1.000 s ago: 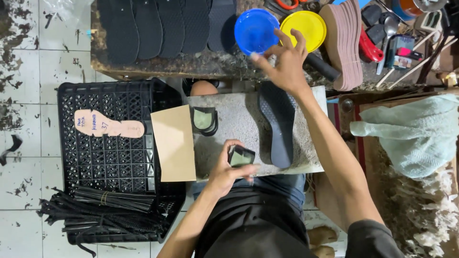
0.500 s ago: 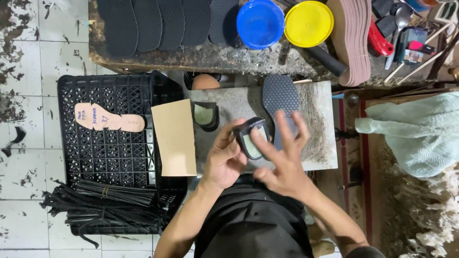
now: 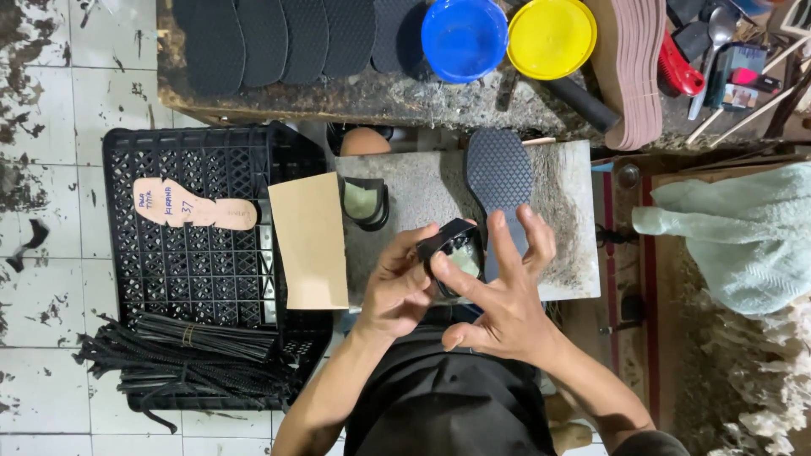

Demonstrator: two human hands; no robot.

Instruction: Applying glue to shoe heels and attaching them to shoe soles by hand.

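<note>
My left hand [image 3: 397, 283] grips a small black sandal strap piece [image 3: 452, 249] with a pale inner lining, held over the near edge of the grey stone slab [image 3: 570, 245]. My right hand [image 3: 498, 295] is spread beside it, one finger touching the lining, the other fingers apart. A black textured sole [image 3: 500, 173] lies flat on the slab just beyond my right fingers. A second black strap piece [image 3: 365, 203] rests on the slab's left part.
A tan paper sheet [image 3: 309, 241] overlaps the black plastic crate [image 3: 203, 270], which carries a pink insole pattern [image 3: 190, 207] and a bundle of black strips [image 3: 186, 359]. On the rough bench behind sit black soles [image 3: 279, 38], a blue bowl [image 3: 463, 35], a yellow bowl [image 3: 551, 35] and stacked brown insoles [image 3: 629, 72].
My right hand came back from the bowls at the bench and joined the left at the strap piece. The black sole now lies further back on the slab.
</note>
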